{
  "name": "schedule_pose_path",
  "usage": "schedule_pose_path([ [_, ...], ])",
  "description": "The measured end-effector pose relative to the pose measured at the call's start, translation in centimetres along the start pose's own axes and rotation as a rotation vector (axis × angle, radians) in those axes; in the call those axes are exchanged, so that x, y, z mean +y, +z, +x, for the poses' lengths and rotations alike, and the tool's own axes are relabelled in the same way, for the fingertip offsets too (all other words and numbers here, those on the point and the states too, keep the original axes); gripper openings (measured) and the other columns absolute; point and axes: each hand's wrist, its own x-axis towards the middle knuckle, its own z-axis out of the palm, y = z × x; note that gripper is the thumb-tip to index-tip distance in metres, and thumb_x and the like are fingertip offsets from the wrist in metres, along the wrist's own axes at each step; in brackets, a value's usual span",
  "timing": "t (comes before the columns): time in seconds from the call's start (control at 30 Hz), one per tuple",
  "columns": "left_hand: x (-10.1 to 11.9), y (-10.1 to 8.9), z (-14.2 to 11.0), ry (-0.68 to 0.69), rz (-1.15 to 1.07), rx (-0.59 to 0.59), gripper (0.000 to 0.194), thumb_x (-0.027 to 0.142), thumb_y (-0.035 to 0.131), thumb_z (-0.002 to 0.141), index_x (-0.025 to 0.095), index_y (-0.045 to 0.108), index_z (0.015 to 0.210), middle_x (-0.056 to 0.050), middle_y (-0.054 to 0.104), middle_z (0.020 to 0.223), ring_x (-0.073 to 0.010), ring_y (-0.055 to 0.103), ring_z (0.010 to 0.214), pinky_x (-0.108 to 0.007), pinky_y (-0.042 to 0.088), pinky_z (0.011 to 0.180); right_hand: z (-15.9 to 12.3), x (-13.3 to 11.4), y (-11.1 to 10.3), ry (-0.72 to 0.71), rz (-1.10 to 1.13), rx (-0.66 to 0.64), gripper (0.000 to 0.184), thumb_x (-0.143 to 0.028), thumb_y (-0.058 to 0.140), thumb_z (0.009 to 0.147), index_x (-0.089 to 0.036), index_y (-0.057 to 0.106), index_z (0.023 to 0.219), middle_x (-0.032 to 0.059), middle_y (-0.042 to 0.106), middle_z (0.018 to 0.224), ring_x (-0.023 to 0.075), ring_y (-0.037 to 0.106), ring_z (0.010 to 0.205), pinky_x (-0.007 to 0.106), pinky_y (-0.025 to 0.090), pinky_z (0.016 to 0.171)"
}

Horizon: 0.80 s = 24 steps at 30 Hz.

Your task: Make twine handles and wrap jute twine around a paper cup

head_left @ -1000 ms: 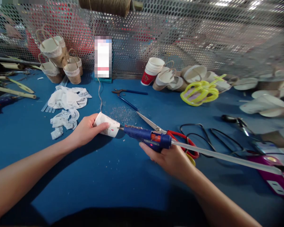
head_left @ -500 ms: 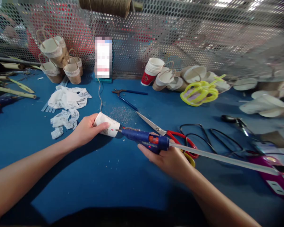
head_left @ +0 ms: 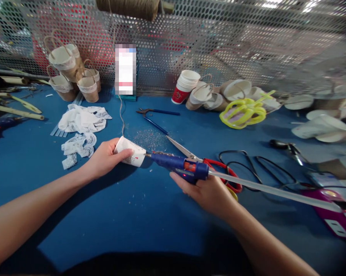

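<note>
My left hand (head_left: 104,158) is wrapped round a white paper cup (head_left: 130,151) lying on its side on the blue table (head_left: 127,214). A thin twine strand (head_left: 121,113) runs from the cup up toward the mesh wall. My right hand (head_left: 208,191) grips a blue hot glue gun (head_left: 181,165) with an orange trigger. Its nozzle touches the cup's bottom edge. A long clear glue stick (head_left: 273,191) sticks out of the gun's back to the right.
Red-handled scissors (head_left: 207,161) lie just behind the gun, blue pliers (head_left: 154,115) farther back. White lace scraps (head_left: 81,126) sit left. Twine-wrapped cups (head_left: 72,73), a stack of paper cups (head_left: 184,86), a yellow looped thing (head_left: 243,111), black cables (head_left: 259,168) and a purple power strip (head_left: 334,211) surround the spot.
The glue gun dipped slightly left and down half a second ago, then came back up; its nozzle stays at the cup. My left hand and the cup have not moved.
</note>
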Motion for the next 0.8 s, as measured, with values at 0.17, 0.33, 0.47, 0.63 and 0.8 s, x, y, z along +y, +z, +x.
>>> schedule_pose_path([
  [0.17,0.16,0.06,0.09,-0.001,0.006,-0.005,0.031,0.042,0.056,0.074,0.014,0.059,0.088,-0.003,0.065,0.081,-0.0153,0.057,0.071,-0.025,0.043,0.063,0.11,0.36,0.12,-0.034,0.013,-0.016,0.02,-0.035,0.05,0.078,-0.02,0.054,0.066,0.001,0.058,0.059,0.0129,0.055,0.051,0.025,0.047,0.055],
  [0.33,0.27,0.08,-0.04,-0.015,-0.024,-0.01,0.033,0.041,0.056,0.074,0.013,0.059,0.09,-0.004,0.066,0.083,-0.0162,0.057,0.073,-0.026,0.044,0.065,-0.05,0.67,0.3,-0.022,-0.019,0.011,0.022,-0.037,0.05,0.078,-0.02,0.055,0.064,0.002,0.059,0.057,0.0146,0.057,0.051,0.027,0.048,0.055],
  [0.47,0.28,0.01,-0.14,-0.013,0.011,-0.002,0.031,0.042,0.056,0.074,0.014,0.059,0.087,-0.003,0.065,0.081,-0.0156,0.056,0.071,-0.025,0.043,0.063,-0.11,0.46,0.16,-0.053,-0.024,-0.016,0.019,-0.034,0.051,0.077,-0.02,0.06,0.068,0.0031,0.065,0.066,0.0163,0.062,0.059,0.027,0.051,0.06],
  [0.63,0.12,0.01,-0.01,-0.011,-0.02,-0.011,0.032,0.041,0.056,0.074,0.013,0.059,0.091,-0.005,0.065,0.083,-0.0161,0.057,0.073,-0.026,0.044,0.065,-0.06,0.59,-0.14,-0.002,-0.032,-0.05,0.024,-0.035,0.048,0.08,-0.021,0.06,0.064,-0.0008,0.058,0.049,0.0136,0.056,0.046,0.024,0.047,0.049],
  [0.8,0.09,-0.01,0.0,0.005,-0.011,-0.012,0.035,0.044,0.056,0.073,0.013,0.06,0.089,-0.005,0.066,0.082,-0.0171,0.058,0.072,-0.028,0.044,0.065,0.05,0.18,-0.11,-0.032,0.007,-0.028,0.019,-0.033,0.051,0.078,-0.021,0.058,0.064,0.001,0.062,0.059,0.0139,0.059,0.054,0.024,0.048,0.055],
])
